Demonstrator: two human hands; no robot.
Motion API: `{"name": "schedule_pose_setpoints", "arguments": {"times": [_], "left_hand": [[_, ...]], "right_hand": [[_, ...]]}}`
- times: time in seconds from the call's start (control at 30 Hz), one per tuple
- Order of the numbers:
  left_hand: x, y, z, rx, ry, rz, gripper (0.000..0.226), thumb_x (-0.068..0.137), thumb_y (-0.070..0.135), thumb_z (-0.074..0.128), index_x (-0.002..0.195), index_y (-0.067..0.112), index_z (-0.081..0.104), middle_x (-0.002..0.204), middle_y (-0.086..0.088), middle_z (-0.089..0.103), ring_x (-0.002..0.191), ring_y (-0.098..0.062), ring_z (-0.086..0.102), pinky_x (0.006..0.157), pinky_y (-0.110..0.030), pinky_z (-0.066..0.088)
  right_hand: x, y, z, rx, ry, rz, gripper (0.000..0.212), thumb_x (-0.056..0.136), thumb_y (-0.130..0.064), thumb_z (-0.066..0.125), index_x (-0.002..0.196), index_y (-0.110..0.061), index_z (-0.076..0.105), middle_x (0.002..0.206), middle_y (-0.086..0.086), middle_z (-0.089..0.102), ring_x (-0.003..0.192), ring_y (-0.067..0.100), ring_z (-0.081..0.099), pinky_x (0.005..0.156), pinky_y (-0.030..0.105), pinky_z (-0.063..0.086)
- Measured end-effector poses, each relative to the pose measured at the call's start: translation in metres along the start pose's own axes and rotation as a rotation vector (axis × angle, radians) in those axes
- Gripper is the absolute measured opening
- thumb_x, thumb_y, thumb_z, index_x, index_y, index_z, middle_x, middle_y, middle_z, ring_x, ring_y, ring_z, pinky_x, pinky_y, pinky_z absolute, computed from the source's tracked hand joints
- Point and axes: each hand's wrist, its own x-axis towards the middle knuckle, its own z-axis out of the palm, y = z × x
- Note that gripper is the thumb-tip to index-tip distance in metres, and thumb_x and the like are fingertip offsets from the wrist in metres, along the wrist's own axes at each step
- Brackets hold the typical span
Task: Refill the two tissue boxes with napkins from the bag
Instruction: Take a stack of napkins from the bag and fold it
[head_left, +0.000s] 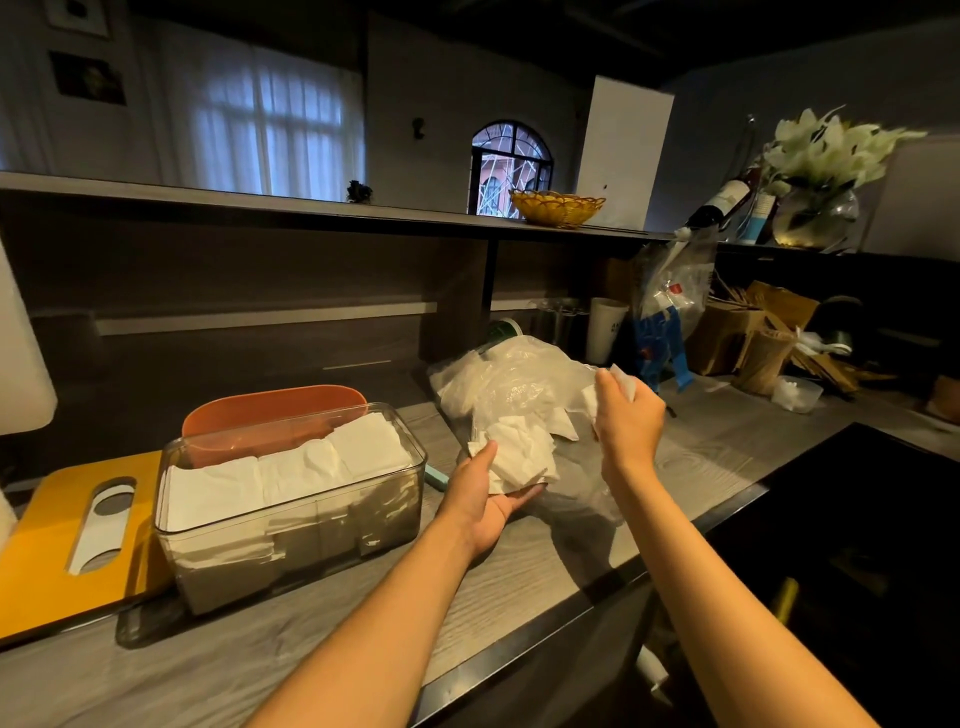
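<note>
Two bare forearms reach forward over a grey wood-grain counter (519, 561). The left hand (485, 499) lies palm up, thumb pressed on top of a loose stack of white napkins (519, 457) that it grasps at the mouth of a clear plastic bag (519, 384). The right hand (626, 415) is raised just beside it, fingers curled around a small wad (623, 382) of white napkin at the bag's upper edge. The bag lies on the counter, crumpled, with more napkins inside.

To the left stands a clear box (291, 499), open on top and filled nearly to the rim with folded napkins. Touching its left side lies a yellow lid (47, 551) with an oval slot. Just behind the clear box sits an orange box (275, 410); its contents cannot be seen.

Farther back, a long shelf (311, 208) carries a yellow basket (558, 208), and white flowers (826, 150) stand at far right.
</note>
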Motion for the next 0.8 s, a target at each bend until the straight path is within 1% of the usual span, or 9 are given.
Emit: {"name": "schedule_pose_setpoints", "arguments": {"times": [0.1, 0.17, 0.3, 0.4, 0.47, 0.5, 0.57, 0.67, 0.8], "left_hand": [[-0.002, 0.0, 0.0, -0.016, -0.026, -0.021, 0.042, 0.102, 0.025, 0.052, 0.141, 0.011, 0.047, 0.129, -0.022, 0.062, 0.109, -0.038, 0.064, 0.076, -0.05, 0.059], [-0.004, 0.0, -0.001, 0.003, -0.046, -0.028, 0.041, 0.1, 0.029, 0.055, 0.137, 0.011, 0.051, 0.124, -0.023, 0.065, 0.111, -0.038, 0.065, 0.081, -0.048, 0.06], [-0.003, 0.001, -0.002, 0.01, -0.064, -0.018, 0.041, 0.099, 0.023, 0.057, 0.138, 0.012, 0.053, 0.124, -0.022, 0.067, 0.113, -0.038, 0.065, 0.089, -0.049, 0.057], [-0.001, 0.0, -0.003, 0.033, -0.038, 0.003, 0.039, 0.098, 0.017, 0.058, 0.137, 0.013, 0.052, 0.125, -0.02, 0.065, 0.113, -0.037, 0.065, 0.086, -0.048, 0.057], [-0.001, 0.0, -0.002, 0.036, -0.012, 0.025, 0.039, 0.099, 0.016, 0.058, 0.136, 0.014, 0.051, 0.127, -0.02, 0.064, 0.113, -0.037, 0.064, 0.087, -0.048, 0.057], [0.0, 0.0, -0.003, 0.033, 0.005, 0.039, 0.038, 0.099, 0.015, 0.058, 0.136, 0.014, 0.051, 0.128, -0.019, 0.063, 0.113, -0.037, 0.064, 0.084, -0.048, 0.058], [0.001, 0.001, -0.003, 0.036, 0.042, 0.056, 0.037, 0.099, 0.014, 0.057, 0.136, 0.014, 0.051, 0.127, -0.018, 0.063, 0.11, -0.035, 0.065, 0.076, -0.047, 0.059], [0.001, 0.001, -0.003, 0.044, 0.063, 0.05, 0.034, 0.1, 0.012, 0.055, 0.134, 0.012, 0.053, 0.122, -0.019, 0.067, 0.102, -0.034, 0.067, 0.07, -0.045, 0.06], [0.001, 0.002, -0.001, -0.016, 0.087, 0.066, 0.038, 0.099, 0.012, 0.056, 0.136, 0.006, 0.053, 0.119, -0.021, 0.067, 0.094, -0.03, 0.069, 0.055, -0.035, 0.06]], "right_hand": [[-0.014, -0.013, 0.007, 0.092, -0.167, 0.059, 0.028, 0.091, -0.023, 0.061, 0.066, -0.017, 0.052, 0.06, 0.0, 0.041, 0.055, 0.01, 0.036, 0.05, 0.028, 0.032], [-0.027, -0.011, 0.015, 0.006, -0.291, 0.149, 0.026, 0.095, -0.03, 0.059, 0.074, -0.015, 0.056, 0.06, -0.002, 0.043, 0.052, 0.007, 0.037, 0.049, 0.023, 0.033], [-0.034, 0.004, 0.024, -0.241, -0.417, 0.294, 0.039, 0.096, -0.044, 0.055, 0.08, -0.01, 0.061, 0.071, 0.007, 0.057, 0.064, 0.015, 0.049, 0.061, 0.03, 0.042], [-0.029, 0.009, 0.02, -0.196, -0.456, 0.346, 0.023, 0.097, -0.035, 0.057, 0.086, -0.016, 0.065, 0.082, 0.002, 0.062, 0.074, 0.017, 0.055, 0.07, 0.034, 0.047], [-0.025, 0.009, 0.012, -0.137, -0.493, 0.379, 0.011, 0.093, -0.021, 0.062, 0.1, -0.014, 0.068, 0.091, 0.004, 0.066, 0.078, 0.017, 0.059, 0.068, 0.031, 0.05], [-0.022, 0.009, 0.008, -0.103, -0.508, 0.408, 0.015, 0.091, -0.014, 0.064, 0.106, -0.01, 0.068, 0.092, 0.005, 0.067, 0.079, 0.017, 0.062, 0.066, 0.029, 0.052], [-0.017, 0.009, -0.001, -0.068, -0.517, 0.455, 0.021, 0.088, -0.006, 0.067, 0.108, -0.004, 0.068, 0.092, 0.007, 0.068, 0.08, 0.018, 0.064, 0.061, 0.026, 0.054], [-0.009, 0.007, -0.012, -0.049, -0.493, 0.483, 0.017, 0.084, -0.008, 0.071, 0.101, -0.004, 0.07, 0.09, 0.008, 0.069, 0.077, 0.016, 0.065, 0.055, 0.022, 0.051], [0.007, 0.007, -0.023, -0.011, -0.299, 0.359, 0.001, 0.087, -0.01, 0.069, 0.086, -0.01, 0.07, 0.089, 0.007, 0.067, 0.078, 0.016, 0.062, 0.062, 0.026, 0.053]]}}
